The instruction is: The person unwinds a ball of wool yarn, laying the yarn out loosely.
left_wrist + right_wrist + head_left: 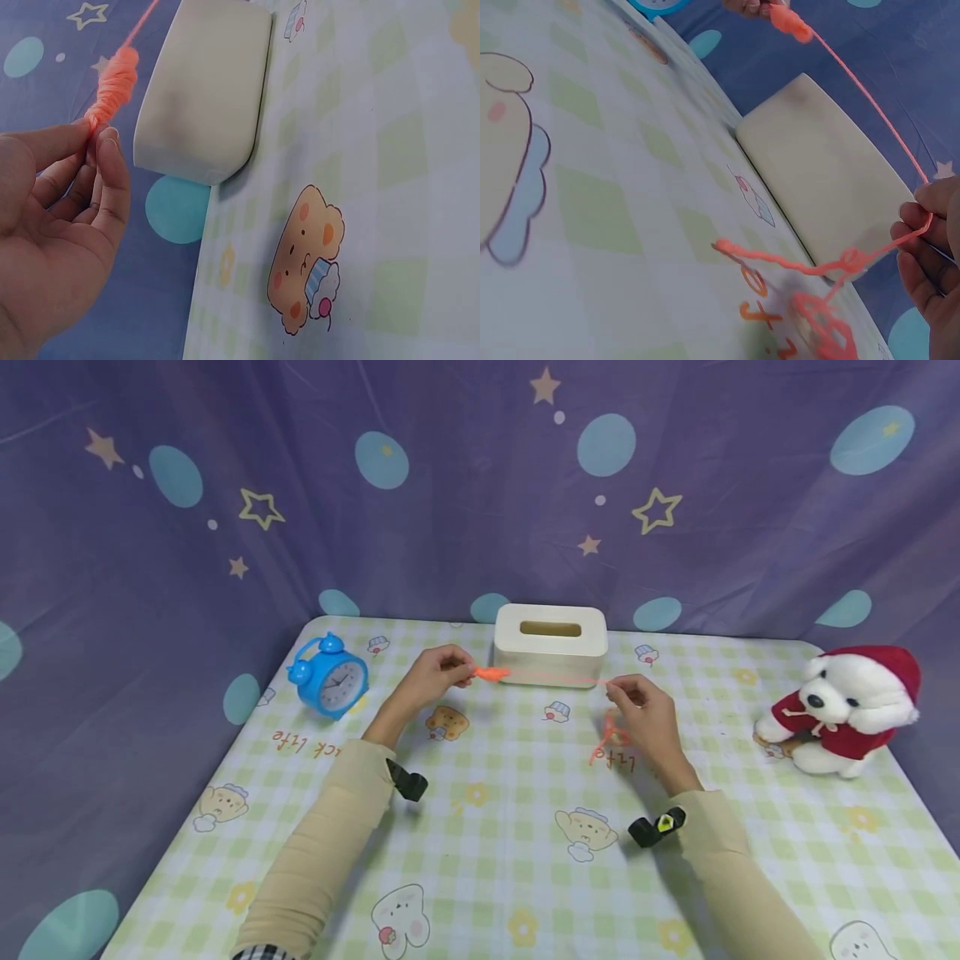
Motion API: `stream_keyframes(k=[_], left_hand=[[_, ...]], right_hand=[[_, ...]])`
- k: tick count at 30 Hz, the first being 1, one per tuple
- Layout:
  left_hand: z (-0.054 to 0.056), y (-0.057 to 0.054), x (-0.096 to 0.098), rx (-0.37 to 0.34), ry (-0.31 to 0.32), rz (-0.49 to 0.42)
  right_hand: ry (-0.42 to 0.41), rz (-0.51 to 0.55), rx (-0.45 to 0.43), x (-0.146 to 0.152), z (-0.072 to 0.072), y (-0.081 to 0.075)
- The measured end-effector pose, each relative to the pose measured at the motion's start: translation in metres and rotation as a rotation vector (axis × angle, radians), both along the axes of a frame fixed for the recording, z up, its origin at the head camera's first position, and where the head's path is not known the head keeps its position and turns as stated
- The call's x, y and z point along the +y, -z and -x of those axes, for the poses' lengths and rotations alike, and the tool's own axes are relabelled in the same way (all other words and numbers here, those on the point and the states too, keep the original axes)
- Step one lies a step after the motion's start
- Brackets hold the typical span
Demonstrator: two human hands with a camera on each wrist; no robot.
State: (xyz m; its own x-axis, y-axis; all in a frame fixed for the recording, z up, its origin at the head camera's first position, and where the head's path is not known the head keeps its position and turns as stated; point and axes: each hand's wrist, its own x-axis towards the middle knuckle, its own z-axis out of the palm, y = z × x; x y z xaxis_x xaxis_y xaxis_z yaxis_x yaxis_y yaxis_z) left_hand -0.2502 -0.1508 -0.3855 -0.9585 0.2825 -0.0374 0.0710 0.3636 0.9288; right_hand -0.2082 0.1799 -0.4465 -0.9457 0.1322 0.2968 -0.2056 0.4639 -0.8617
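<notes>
In the head view, a left sleeve (pixel 315 843) and a right sleeve (pixel 738 868), both beige, rise from the bottom edge over a checked counter (pixel 480 877). Near the centre, the left hand (pixel 435 678) pinches one end of an orange yarn bundle (pixel 492 674), and a thin strand (pixel 558 680) stretches from it to the right hand (pixel 647 714), right of centre, which pinches it. A loose tail (pixel 611 735) dangles by the right hand. A cream tissue box (pixel 551 664) stands behind the strand, a blue alarm clock (pixel 333 681) at the left of the frame, and a white plush dog (pixel 836 710) in red at the right.

In the left wrist view, the left hand fills the left side; its grip is narrow, thumb and fingertips closed on the bundle's lower end. The bundle tilts toward the top edge, just beside the box.

In the right wrist view, the right hand sits at the right edge, its grip narrow on the strand, which runs up to the bundle at the top. The tail loops across the lower centre; whether it touches the counter, I cannot tell.
</notes>
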Motion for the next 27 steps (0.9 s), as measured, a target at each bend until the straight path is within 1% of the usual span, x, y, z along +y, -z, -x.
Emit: stream_keyframes(k=[8,14,17,24,27], left_hand=[[-0.001,0.000,-0.001,-0.015,-0.010,-0.007],[0.000,0.001,0.000,-0.002,0.002,-0.002],[0.001,0.001,0.000,0.010,0.013,0.001],[0.001,0.001,0.000,0.018,-0.013,0.015],[0.001,0.001,0.000,0.021,-0.006,0.013]], right_hand=[[0.009,0.005,0.010,0.013,-0.002,0.001],[0.033,-0.025,-0.006,0.018,-0.004,0.003],[0.045,-0.026,-0.013,0.020,-0.006,0.002],[0.067,-0.015,0.014,0.027,-0.008,0.003],[0.082,-0.001,0.018,0.031,-0.009,0.003]])
